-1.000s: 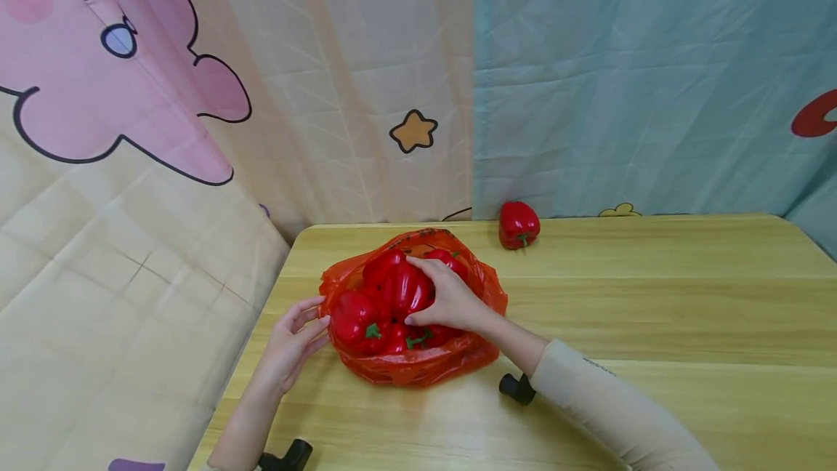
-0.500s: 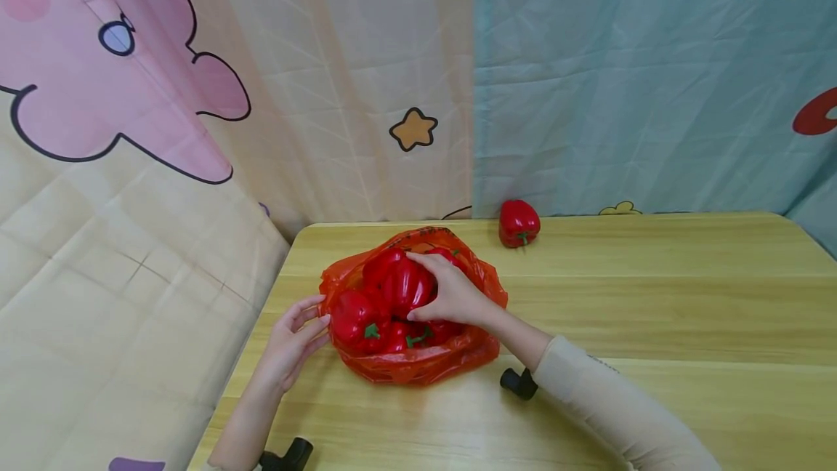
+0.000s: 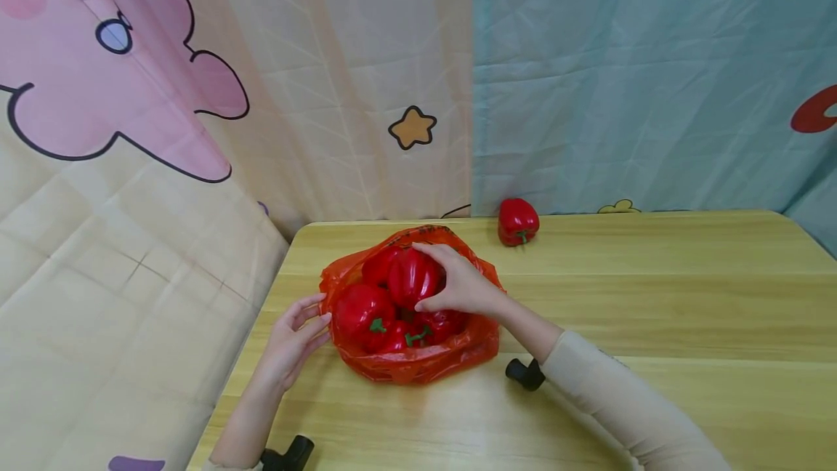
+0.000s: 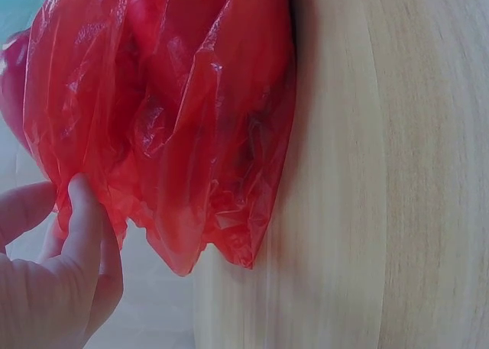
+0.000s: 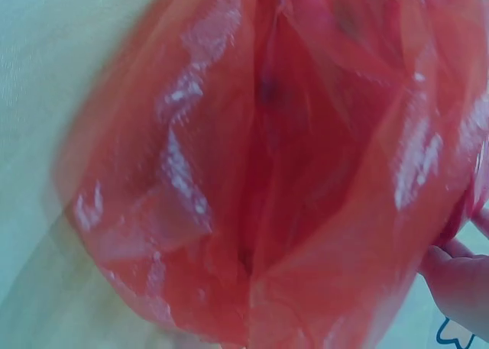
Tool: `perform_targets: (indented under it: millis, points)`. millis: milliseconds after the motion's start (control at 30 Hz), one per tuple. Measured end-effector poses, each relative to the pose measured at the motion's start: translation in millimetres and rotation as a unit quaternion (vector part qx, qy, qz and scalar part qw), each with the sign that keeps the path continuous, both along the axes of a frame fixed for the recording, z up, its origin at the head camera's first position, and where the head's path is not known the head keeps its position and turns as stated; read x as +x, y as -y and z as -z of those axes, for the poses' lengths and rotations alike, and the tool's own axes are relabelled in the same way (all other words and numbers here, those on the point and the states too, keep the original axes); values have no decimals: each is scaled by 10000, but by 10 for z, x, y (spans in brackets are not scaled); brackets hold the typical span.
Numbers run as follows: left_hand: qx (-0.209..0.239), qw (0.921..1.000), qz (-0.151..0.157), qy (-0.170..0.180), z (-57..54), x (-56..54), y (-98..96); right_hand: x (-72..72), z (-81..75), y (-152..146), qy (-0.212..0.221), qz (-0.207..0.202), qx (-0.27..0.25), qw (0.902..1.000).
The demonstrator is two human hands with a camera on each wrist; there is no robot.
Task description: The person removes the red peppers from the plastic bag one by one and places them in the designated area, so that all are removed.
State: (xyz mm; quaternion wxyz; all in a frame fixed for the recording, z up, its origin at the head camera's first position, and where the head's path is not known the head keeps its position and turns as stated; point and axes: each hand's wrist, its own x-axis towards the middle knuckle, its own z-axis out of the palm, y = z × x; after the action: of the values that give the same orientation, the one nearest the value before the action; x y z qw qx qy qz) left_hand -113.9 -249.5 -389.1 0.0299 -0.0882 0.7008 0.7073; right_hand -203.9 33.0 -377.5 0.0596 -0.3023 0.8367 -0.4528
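A thin red plastic bag point(image 3: 418, 371) stands wide open on the table, with several red bell peppers point(image 3: 361, 311) inside; some show green stems. Over its mouth my right hand point(image 3: 463, 288) grips one bell pepper point(image 3: 410, 280) between thumb and fingers. My left hand point(image 3: 293, 346) pinches the bag's left rim, and the left wrist view shows thumb and fingertips meeting at the plastic point(image 4: 160, 135). In the right wrist view the bag's side point(image 5: 176, 173) covers most of the picture, hiding the gripped pepper almost wholly.
Another red bell pepper point(image 3: 518, 222) sits at the table's back edge, right of the bag. The wooden table point(image 3: 654, 289) reaches far to the right. Printed curtains point(image 3: 621, 78) hang behind and at the left. Black wrist mounts point(image 3: 526, 374) sit under the forearms.
My right hand has shifted a little right and away from me, with the gripped pepper rising off the others. The left hand stays at the bag's rim.
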Motion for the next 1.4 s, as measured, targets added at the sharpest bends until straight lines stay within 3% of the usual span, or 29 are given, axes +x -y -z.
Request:
perform_targets:
  millis: [467, 1400]
  points:
    - [-83, 9999, -36, 67, 12, -4, 10, -48, -118, -258, 89, -15, -242, 9997]
    - [-13, 9999, -53, 94, -3, -4, -7, -110, -233, -741, -262, 259, -563, 9977]
